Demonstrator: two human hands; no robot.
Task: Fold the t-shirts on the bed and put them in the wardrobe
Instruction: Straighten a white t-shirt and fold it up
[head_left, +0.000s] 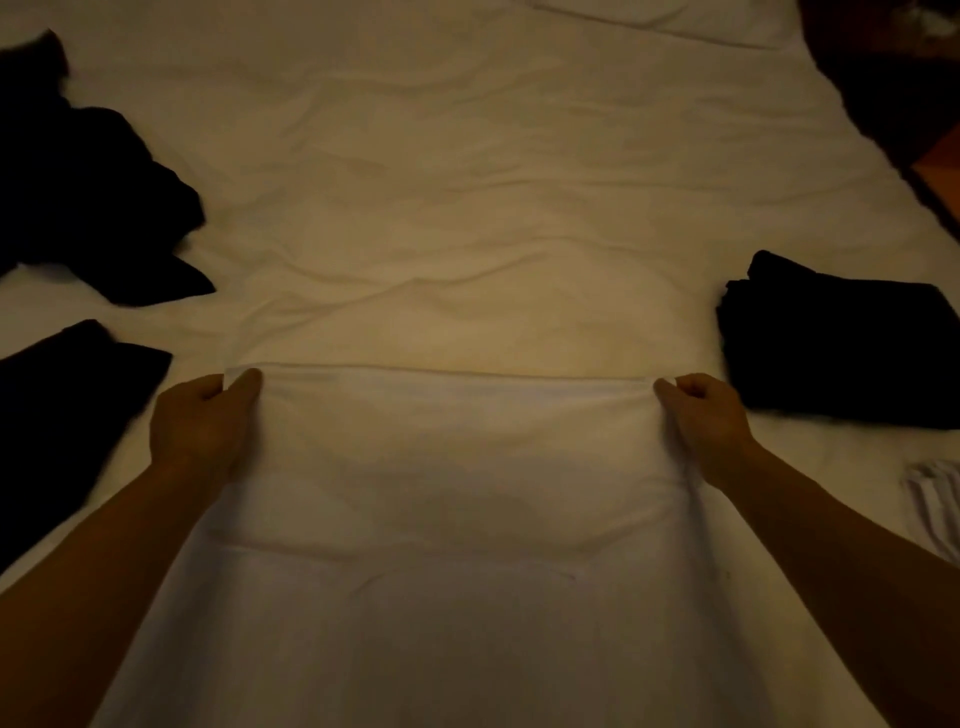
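1. Bed sheet (467, 182): plain white/cream w/ a warm yellowish cast in the dim light, no print.
2. T-shirt (457, 467) pinched by both hands: plain white, a bit cooler/greyer than the sheet, no visible print.
3. Crumpled garment (88, 192), upper left: solid black, no pattern seen.
4. Second dark garment (67, 395), lower left: also solid black.
5. Folded stack (841, 348), right side: black, all layers look the same shade.
6. Striped cloth (935, 499) at right edge: white w/ grey stripes.
7. Top right corner (893, 78): very dark, w/ an orange-brown patch (940, 171) just below.
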